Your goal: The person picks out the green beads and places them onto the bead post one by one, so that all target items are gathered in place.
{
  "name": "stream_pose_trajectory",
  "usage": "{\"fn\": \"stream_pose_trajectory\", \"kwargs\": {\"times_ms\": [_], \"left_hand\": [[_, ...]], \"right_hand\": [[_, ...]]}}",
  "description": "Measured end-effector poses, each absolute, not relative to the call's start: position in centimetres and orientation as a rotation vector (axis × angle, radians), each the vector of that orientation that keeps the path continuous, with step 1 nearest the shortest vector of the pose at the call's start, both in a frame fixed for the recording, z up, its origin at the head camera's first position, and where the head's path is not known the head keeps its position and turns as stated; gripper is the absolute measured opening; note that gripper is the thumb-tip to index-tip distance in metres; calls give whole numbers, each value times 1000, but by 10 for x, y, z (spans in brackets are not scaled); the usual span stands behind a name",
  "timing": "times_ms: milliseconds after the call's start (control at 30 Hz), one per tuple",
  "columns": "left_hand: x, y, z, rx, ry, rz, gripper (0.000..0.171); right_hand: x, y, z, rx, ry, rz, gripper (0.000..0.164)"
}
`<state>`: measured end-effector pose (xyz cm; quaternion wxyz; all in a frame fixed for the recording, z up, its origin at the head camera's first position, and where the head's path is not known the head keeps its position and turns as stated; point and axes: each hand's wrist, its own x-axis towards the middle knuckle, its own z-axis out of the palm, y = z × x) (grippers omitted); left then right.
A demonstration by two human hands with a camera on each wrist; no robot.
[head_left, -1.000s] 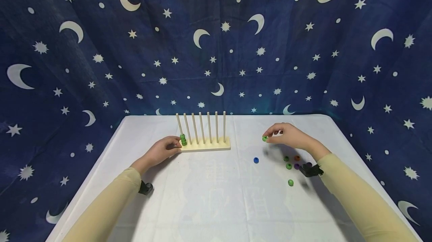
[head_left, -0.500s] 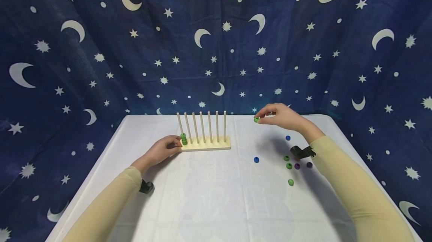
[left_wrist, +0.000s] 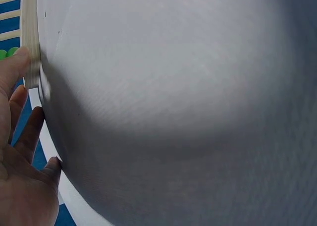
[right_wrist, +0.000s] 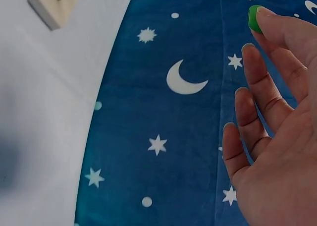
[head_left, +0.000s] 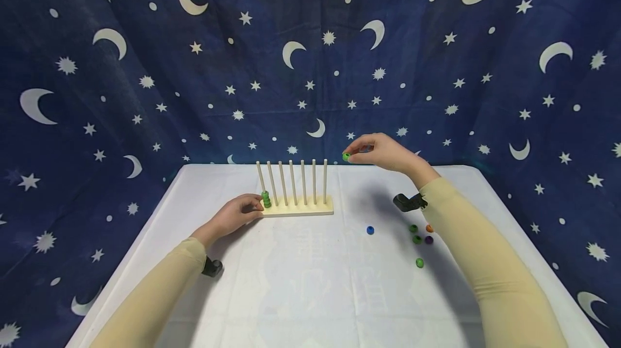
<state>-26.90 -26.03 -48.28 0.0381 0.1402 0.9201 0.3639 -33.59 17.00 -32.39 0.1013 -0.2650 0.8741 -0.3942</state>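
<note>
A wooden peg rack (head_left: pixel 301 210) with a row of several upright pegs stands on the table. Green beads (head_left: pixel 266 200) are stacked on its leftmost peg. My left hand (head_left: pixel 234 216) grips the left end of the rack's base; in the left wrist view the thumb (left_wrist: pixel 20 62) lies against that end. Raised to the right of the rack, my right hand (head_left: pixel 383 153) pinches a green bead (right_wrist: pixel 254 19) between thumb and index finger, the other fingers loosely bent. The held bead is higher than the peg tops in the head view.
A blue bead (head_left: pixel 370 230) lies alone on the white tablecloth (head_left: pixel 310 289), right of the rack. Farther right are loose green beads (head_left: pixel 417 239), an orange bead (head_left: pixel 429 228) and a purple bead (head_left: pixel 429 239). A dark blue star-and-moon curtain (head_left: pixel 252 116) hangs behind the table.
My right hand has risen and moved left toward the rack with the green bead in its pinch. The left hand has stayed at the rack's end.
</note>
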Motion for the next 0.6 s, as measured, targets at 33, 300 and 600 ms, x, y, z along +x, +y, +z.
{"fn": "stream_pose_trajectory", "kwargs": {"times_ms": [33,300,600], "left_hand": [[-269,-260,-482,423,2821,1118,10],[-268,-260,-481,422,2817,1122,10],[-268,-260,-481,437,2817,1136,9]], "right_hand": [[-337,167,-323,-791,2576,-1166,28],[-342,147,-319,-829,2552,-1161,29],[-343,126,-313,-875,2508,-1187,30]]}}
